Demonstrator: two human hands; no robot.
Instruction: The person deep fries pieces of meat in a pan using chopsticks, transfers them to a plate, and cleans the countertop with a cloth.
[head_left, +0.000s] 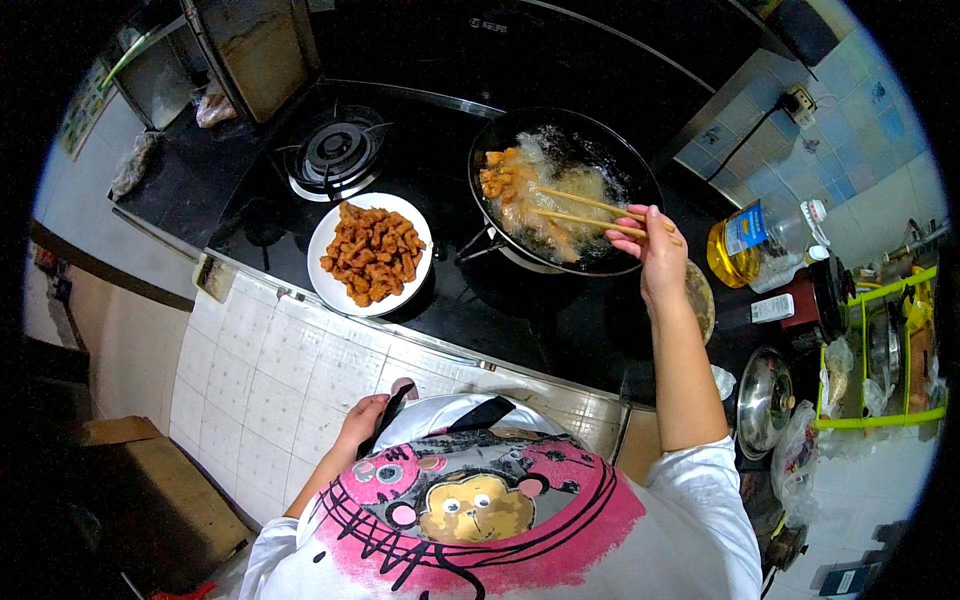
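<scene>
My right hand (651, 251) grips a pair of wooden chopsticks (592, 218), their tips down in a black wok (645, 172) of bubbling oil. Golden battered pieces (501, 178) crowd the wok's left side, and some lie among the foam near the tips. Left of the wok, a round white plate (321, 274) bears a heap of browned fried pieces (375, 255). My left hand (363, 421) hangs low by my waist, beside a dark strip at my clothing; its fingers are partly hidden, and whether it holds anything is unclear.
A vacant gas burner (334, 146) stands behind the plate. Right of the wok are an oil jug (739, 240), a dark red container (806, 311), a metal lid (765, 405) and a green rack (877, 420). A cardboard box (172, 487) sits at the lower left.
</scene>
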